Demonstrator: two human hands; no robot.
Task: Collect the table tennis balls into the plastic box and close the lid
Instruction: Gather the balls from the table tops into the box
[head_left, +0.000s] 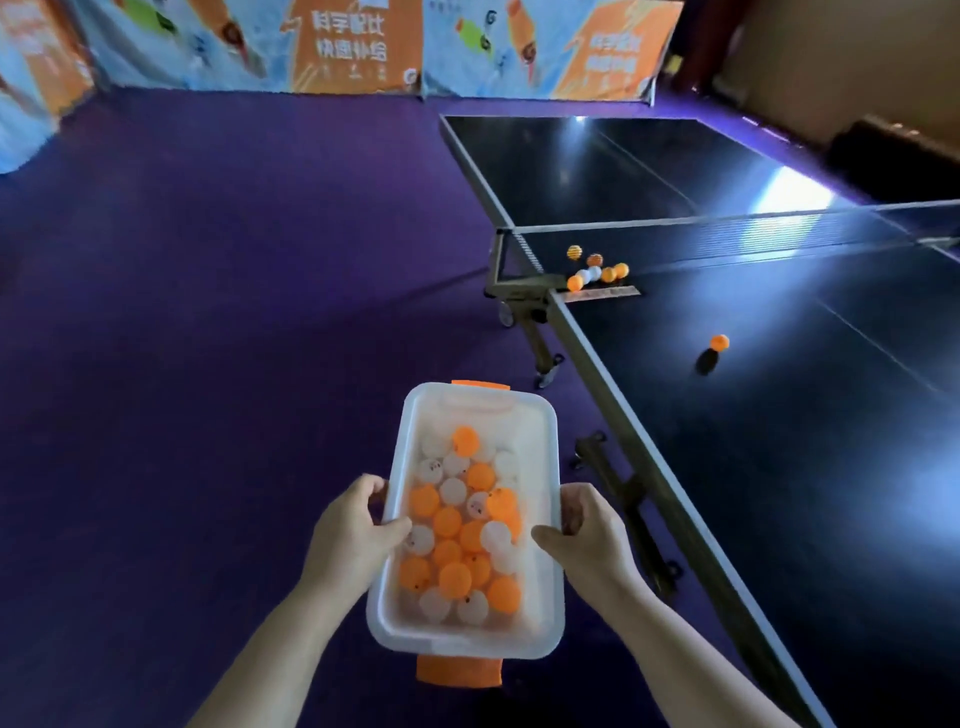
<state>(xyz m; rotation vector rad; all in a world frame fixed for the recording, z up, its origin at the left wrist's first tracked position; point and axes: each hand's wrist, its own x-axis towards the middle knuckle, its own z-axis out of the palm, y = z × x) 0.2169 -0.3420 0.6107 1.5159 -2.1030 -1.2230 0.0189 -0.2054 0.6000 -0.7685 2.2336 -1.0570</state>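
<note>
Head view: both your left hand and right hand clasp the open box; next, gather balls right of it by the net.

A single wide-angle view from a head-worn camera looks forward and steeply down, standing just off the left side edge of a table tennis table that runs away to the upper right. Nearest the lens, left of that table, a plastic box fills the lower centre. Beyond the table's far end, printed barriers close the top edge.
</note>
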